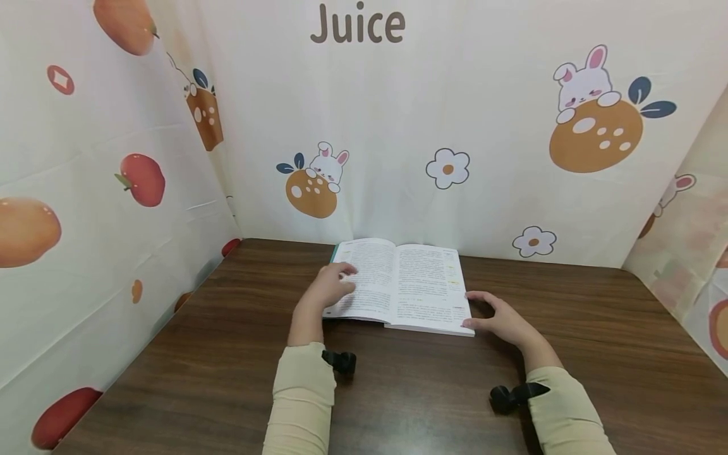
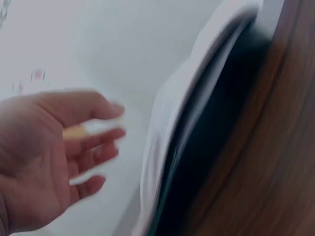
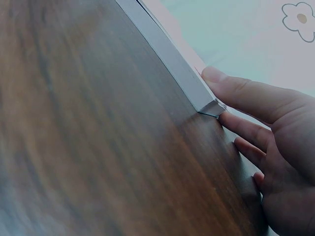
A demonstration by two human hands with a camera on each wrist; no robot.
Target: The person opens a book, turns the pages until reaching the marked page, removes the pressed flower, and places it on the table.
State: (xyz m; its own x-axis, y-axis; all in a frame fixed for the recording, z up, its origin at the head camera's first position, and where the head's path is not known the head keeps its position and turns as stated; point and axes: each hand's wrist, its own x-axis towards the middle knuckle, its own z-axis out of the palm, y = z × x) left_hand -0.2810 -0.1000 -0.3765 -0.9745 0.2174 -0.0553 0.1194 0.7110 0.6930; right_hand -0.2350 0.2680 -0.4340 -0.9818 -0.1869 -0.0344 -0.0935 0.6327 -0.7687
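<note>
An open book (image 1: 421, 284) with printed pages lies on the table, a few lines marked in yellow on its right page. My left hand (image 1: 331, 285) hovers over the left page, fingers loosely bent with nothing between them. In the left wrist view that hand (image 2: 54, 152) is apart from the raised edge of the book (image 2: 170, 113), whose underside shows dark. At the book's near right corner, my right hand (image 1: 500, 319) holds the edge. The right wrist view shows its thumb (image 3: 236, 91) over the page edge and the other fingers low beside the page block (image 3: 172, 59).
The brown wooden table (image 1: 227, 379) extends around the book. A white curtain (image 1: 387, 126) printed with fruit, rabbits and flowers stands right behind the book and along both sides. Each sleeve carries a black wrist strap with a small camera (image 1: 344, 363).
</note>
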